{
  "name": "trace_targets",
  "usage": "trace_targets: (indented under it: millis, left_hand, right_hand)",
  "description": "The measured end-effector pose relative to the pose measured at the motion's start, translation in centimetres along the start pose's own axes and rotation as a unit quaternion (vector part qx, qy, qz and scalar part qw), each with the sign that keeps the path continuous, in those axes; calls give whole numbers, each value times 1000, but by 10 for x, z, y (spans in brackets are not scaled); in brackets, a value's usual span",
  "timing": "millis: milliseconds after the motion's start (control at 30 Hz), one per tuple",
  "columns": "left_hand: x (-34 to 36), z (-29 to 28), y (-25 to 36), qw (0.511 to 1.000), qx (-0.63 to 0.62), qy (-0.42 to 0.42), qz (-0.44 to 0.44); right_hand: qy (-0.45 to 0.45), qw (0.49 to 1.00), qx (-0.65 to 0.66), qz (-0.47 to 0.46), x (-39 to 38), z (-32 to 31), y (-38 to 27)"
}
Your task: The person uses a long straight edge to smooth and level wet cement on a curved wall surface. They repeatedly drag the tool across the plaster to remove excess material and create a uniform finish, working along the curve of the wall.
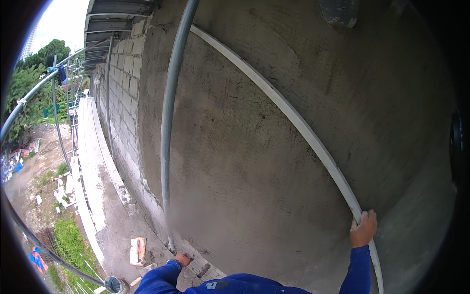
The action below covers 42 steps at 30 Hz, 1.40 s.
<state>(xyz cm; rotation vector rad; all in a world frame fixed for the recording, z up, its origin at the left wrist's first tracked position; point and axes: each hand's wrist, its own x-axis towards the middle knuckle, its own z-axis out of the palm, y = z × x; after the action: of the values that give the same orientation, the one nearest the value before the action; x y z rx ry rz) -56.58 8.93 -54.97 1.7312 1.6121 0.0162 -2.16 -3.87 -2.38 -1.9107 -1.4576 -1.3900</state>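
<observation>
My right hand (364,229) is wrapped round a long pale straightedge (289,110), near its lower end. The bar runs slantwise over a grey plastered wall (235,147), from the upper middle down to the lower right; the lens bends it. Low on the left, my left hand (183,259) is beside the foot of a steel scaffold pole (169,127), close to the wall's base. Its fingers look curled, and whatever they may hold is too small to make out. Both forearms are in blue sleeves.
Bare blockwork (125,63) adjoins the plaster on the left. Beyond a narrow ledge (100,186), scaffold tubes (36,88) border a drop to rubble and grass. A stained flat piece (138,251) and a metal can (115,285) are near my left arm. A pipe end (339,12) juts out overhead.
</observation>
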Motion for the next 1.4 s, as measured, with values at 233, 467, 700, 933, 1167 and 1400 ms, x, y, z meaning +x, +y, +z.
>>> trace_targets:
  millis: [233, 467, 700, 933, 1167, 1400]
  left_hand:
    - [6, 82, 9, 998, -59, -4, -33]
    - [-21, -16, 155, 952, -225, 178, 105]
    - [-84, -78, 322, 870, -303, 278, 272]
    - [-154, -47, 490, 830, -345, 188, 397]
    - [-189, 52, 569, 860, -370, 63, 346]
    - [-185, 116, 588, 859, -430, 156, 233]
  right_hand:
    - [-3, 1000, -17, -22, -75, 38, 76]
    - [-23, 1000, -18, -9, -132, 45, 128]
    - [-77, 996, 40, -22, -174, 36, 162]
    - [-83, 990, 103, -54, -218, 53, 189]
    - [-146, 962, 202, -110, -225, 58, 165]
    - [-218, 923, 276, -159, -245, 81, 134]
